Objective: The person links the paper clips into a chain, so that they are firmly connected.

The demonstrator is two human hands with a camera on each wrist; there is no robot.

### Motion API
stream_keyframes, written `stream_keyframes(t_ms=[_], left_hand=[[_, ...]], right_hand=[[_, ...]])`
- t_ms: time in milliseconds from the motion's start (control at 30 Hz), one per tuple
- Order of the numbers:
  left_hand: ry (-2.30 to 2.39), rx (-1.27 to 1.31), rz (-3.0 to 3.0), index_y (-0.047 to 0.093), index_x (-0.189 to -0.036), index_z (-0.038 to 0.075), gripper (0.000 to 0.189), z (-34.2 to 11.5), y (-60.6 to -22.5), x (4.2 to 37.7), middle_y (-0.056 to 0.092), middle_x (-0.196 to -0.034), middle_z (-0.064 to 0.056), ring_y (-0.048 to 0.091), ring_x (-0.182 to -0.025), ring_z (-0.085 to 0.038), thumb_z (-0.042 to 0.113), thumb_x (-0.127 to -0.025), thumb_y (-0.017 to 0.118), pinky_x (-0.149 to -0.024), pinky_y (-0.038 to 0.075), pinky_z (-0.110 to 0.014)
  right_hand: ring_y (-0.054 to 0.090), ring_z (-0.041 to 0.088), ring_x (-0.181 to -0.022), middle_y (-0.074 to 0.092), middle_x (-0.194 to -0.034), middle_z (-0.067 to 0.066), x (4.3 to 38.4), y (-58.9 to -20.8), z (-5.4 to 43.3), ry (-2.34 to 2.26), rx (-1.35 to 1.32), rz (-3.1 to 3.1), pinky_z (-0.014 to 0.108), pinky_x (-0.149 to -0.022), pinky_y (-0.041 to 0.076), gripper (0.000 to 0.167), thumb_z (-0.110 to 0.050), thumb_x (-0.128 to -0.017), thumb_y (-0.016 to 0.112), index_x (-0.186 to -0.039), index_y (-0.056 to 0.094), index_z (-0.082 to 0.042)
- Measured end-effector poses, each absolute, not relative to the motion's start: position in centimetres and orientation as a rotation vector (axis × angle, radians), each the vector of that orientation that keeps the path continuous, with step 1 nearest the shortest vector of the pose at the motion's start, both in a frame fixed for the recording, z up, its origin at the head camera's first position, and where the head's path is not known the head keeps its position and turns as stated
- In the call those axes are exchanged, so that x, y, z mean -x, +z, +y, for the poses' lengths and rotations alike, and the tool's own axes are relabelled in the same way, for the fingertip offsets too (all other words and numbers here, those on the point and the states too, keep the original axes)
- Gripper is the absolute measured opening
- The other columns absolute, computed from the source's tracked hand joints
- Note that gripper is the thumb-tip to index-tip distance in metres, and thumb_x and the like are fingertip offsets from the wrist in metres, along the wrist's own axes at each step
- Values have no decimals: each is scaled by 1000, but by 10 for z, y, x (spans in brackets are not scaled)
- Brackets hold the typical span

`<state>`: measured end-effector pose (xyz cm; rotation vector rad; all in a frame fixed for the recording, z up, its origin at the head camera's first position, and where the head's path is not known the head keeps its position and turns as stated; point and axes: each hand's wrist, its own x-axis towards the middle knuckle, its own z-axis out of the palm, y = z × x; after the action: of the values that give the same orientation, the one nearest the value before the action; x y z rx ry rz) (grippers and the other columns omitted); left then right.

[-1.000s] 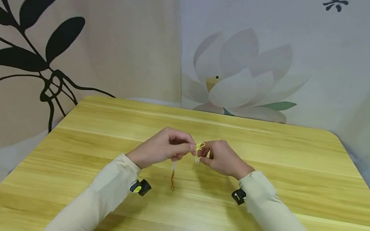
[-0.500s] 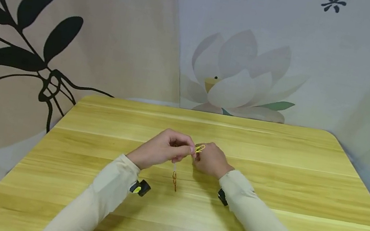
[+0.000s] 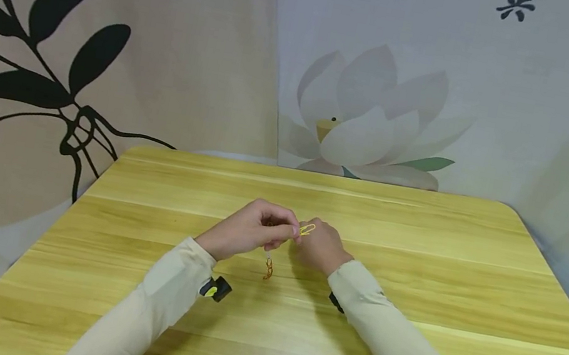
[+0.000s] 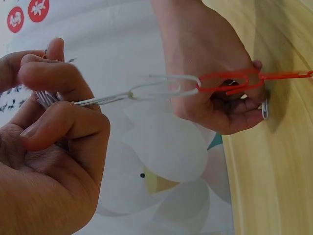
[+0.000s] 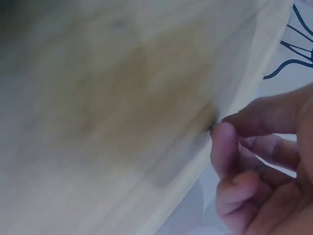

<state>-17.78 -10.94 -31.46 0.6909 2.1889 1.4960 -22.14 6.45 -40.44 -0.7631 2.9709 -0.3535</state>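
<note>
My left hand (image 3: pixel 258 230) pinches a chain of paper clips between thumb and fingers. From it a yellow paper clip (image 3: pixel 307 229) sticks out and overlaps the right hand in the head view. Below the left hand hang orange-red paper clips (image 3: pixel 269 269). In the left wrist view, white paper clips (image 4: pixel 164 88) run from the fingers to a red paper clip (image 4: pixel 225 82). My right hand (image 3: pixel 323 248) is close beside the left one, its back to the head camera. A small white paper clip (image 4: pixel 264 108) is pinched at its fingertips (image 4: pixel 252 116).
Both hands are over a wooden table (image 3: pixel 424 227) with yellow grain. Behind it hangs a cloth backdrop (image 3: pixel 213 63) printed with dark leaves and a pale lotus. A small black camera (image 3: pixel 216 287) is strapped at the left wrist.
My right hand has moved left and turned, its back now covering the white clip in the head view. The hanging orange-red clips have swung. The left hand stays almost still.
</note>
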Motion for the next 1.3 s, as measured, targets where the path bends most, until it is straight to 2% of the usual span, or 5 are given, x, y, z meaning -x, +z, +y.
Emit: stream_keyframes(t_ms=[400,600,800,1133,1300], left_hand=[[1428,-679,2280,75,-95,5,22,-112,-312,176,72,-94,-4,48,-78,-12,15,-101,57,-78,40,-30],[1413,-635,2279,76,-96,7,23,-112,-313,177,73,-106,-17,42,-73,-14,15,-101,56,-73,37,-30],[1396,-603,2307,77,-100,7,23,-111,-315,178,71,-89,0,35,-63,-14,17,-101,56,-64,34,-27],[1439,-559,2338,78,-100,6,23,-113,-316,178,76,-107,-7,63,-102,-13,18,-100,58,-96,47,-36],[1428,-556,2349,78,-100,4,24,-113,-316,178,75,-93,-3,58,-87,-11,17,-99,58,-93,46,-36]], right_hand=[[30,6,-48,43,-53,-4,225,-404,85,-886,754,2829,20,-47,25,28,3,-83,60,-104,75,-6],[49,13,-51,67,-72,9,223,-391,101,-1183,793,2626,24,-52,43,23,2,-87,60,-104,73,-6],[59,39,-58,69,-87,24,216,-376,110,-1388,797,2386,39,-54,52,21,0,-91,62,-109,70,-7],[51,15,-54,68,-89,20,198,-351,117,-1627,892,2285,27,-53,47,13,-1,-93,64,-104,70,-4],[51,16,-53,67,-85,15,189,-342,118,-1723,948,2298,27,-51,45,13,0,-92,64,-104,69,-1]])
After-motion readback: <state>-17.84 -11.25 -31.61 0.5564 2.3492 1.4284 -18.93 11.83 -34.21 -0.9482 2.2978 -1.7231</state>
